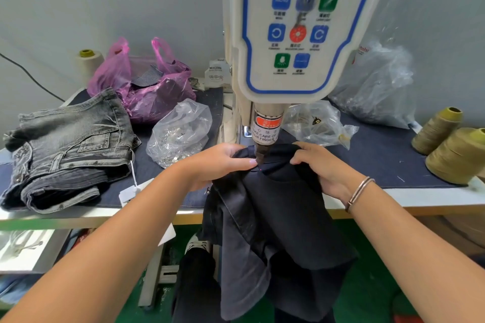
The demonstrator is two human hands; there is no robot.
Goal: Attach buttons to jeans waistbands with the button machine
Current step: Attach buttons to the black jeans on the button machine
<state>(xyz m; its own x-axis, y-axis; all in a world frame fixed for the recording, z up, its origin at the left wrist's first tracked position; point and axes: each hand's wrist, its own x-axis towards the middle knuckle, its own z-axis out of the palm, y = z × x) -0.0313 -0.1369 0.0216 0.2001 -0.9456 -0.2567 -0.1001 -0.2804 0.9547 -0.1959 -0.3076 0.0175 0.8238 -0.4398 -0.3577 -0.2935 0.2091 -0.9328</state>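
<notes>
Both hands pinch dark jeans waistband (273,162) under button machine (294,34) punch (261,156): left hand (220,165) at 9 o'clock, right hand (322,165) at 3. Keep cloth flat, taut, red dot on mark, fingertips clear of punch.

Dark jeans held under the button machine's punch, both hands on the waistband.

I saw my left hand (221,165) and right hand (324,168) each gripping the bunched waistband of the dark jeans (275,217) beneath the button machine (296,34), whose punch (261,156) came down between them; the rest of the garment hung off the table (433,198) edge. A folded grey pair of jeans (70,149) lay at the left, a clear bag of buttons (181,134) just beside it, a pink bag (147,84) behind. Olive thread cones (456,149) stood at the right.
</notes>
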